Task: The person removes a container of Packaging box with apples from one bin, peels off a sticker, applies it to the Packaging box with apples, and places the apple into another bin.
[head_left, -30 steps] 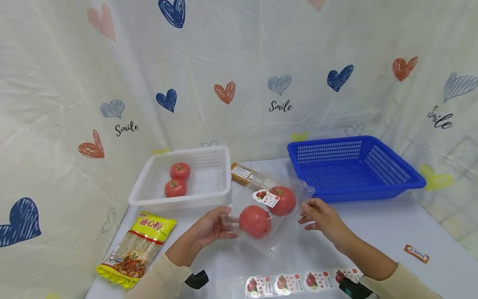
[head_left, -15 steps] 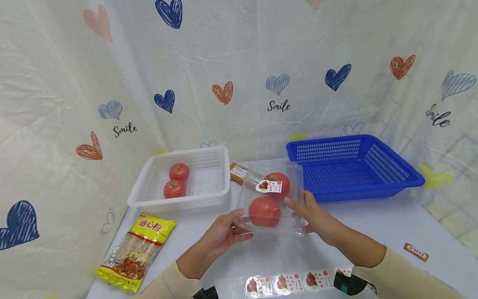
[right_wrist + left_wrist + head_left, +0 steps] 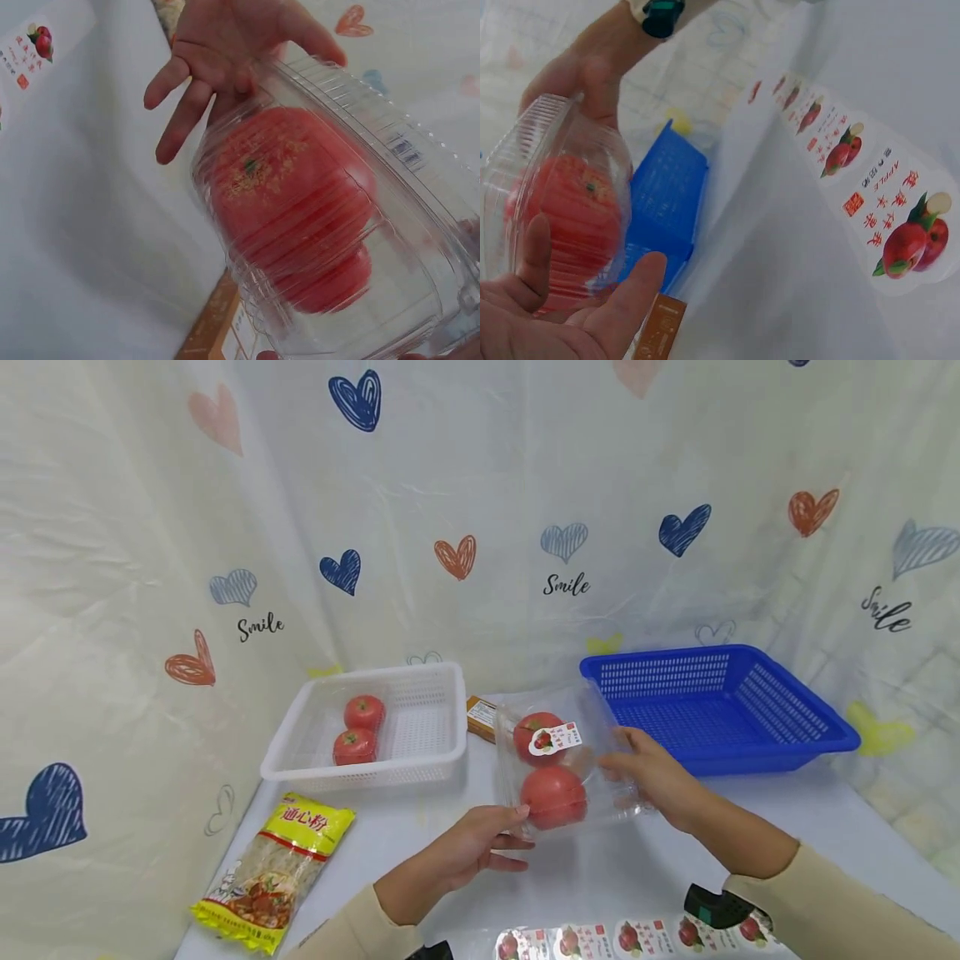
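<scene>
A clear plastic clamshell box (image 3: 600,793) with two red apples (image 3: 553,796) inside is held over the table. An apple label (image 3: 555,739) lies across its lid. At the near left corner, my left hand (image 3: 483,843) holds the box, thumb on top and fingers spread beneath. My right hand (image 3: 663,781) grips the right side, its thumb over the lid and its other fingers mostly hidden. The right wrist view shows the ribbed wall of the box (image 3: 300,217) with the apples behind it. Below the hands runs a strip of apple stickers (image 3: 577,941).
A white basket (image 3: 375,777) with another clear pack of two apples (image 3: 356,747) stands at the back left. The blue basket (image 3: 765,760) is at the back right. A yellow pasta bag (image 3: 273,872) lies on the left, and a brown carton (image 3: 482,718) sits behind the held box.
The box has turned and shifted right, so the apples now line up front to back. My right hand has gone from its far edge to a firmer grip on the right side.
</scene>
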`<state>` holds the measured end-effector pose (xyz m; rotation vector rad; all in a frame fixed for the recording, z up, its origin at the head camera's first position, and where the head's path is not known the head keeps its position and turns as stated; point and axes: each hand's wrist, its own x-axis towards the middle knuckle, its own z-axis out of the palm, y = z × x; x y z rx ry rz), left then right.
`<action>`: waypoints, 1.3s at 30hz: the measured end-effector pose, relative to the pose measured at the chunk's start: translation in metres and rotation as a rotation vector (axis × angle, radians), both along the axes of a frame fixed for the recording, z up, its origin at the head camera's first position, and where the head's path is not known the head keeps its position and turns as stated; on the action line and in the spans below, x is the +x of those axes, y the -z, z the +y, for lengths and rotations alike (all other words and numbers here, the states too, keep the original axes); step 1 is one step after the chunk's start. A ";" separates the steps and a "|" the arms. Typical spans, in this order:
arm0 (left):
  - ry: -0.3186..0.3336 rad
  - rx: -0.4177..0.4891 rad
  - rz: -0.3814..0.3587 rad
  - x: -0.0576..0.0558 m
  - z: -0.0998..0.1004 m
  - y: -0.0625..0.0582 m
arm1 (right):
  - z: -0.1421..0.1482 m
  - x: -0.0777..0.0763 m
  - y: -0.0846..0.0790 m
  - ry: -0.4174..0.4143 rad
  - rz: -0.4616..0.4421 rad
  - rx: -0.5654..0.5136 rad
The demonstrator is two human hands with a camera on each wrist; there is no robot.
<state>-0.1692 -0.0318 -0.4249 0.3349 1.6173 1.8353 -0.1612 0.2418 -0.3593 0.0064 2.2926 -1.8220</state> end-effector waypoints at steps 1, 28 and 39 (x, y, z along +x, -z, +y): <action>0.019 -0.016 0.022 -0.002 0.001 0.000 | 0.002 -0.001 -0.002 -0.001 0.006 0.003; -0.004 0.127 0.088 -0.116 0.108 0.027 | 0.127 -0.034 -0.048 0.109 0.075 0.120; -0.053 0.074 -0.020 -0.123 0.150 0.028 | 0.178 -0.051 -0.056 0.211 -0.005 -0.098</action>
